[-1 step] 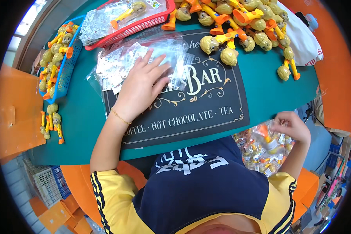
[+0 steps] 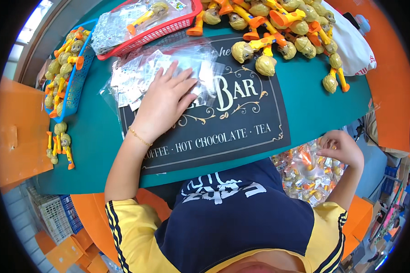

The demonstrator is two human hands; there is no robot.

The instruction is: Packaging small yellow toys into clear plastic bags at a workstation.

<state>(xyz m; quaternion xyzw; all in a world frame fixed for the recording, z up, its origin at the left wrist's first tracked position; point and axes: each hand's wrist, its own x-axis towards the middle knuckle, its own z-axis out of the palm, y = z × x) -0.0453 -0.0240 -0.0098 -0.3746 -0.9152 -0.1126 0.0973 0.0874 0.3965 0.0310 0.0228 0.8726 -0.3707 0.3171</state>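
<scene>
On my far left, a blue basket [image 2: 79, 79] holds yellow-haired toy figures [image 2: 66, 68]; loose ones lie just below. A red basket [image 2: 152, 38] carries flat clear bags with printed slips, their text too small for me to read. My left hand [image 2: 165, 102] lies flat, fingers spread, pressing similar clear bags [image 2: 125, 84] on a black placemat [image 2: 241, 123] with cream lettering and gold scrolls. White lettering marks the navy shirt [image 2: 237, 218]. My right hand [image 2: 340, 148], well apart from the left, curls loosely, a gap between thumb and fingers, near bagged figures [image 2: 312, 175] below the table edge. Red print marks a white bag [image 2: 351, 50].
</scene>
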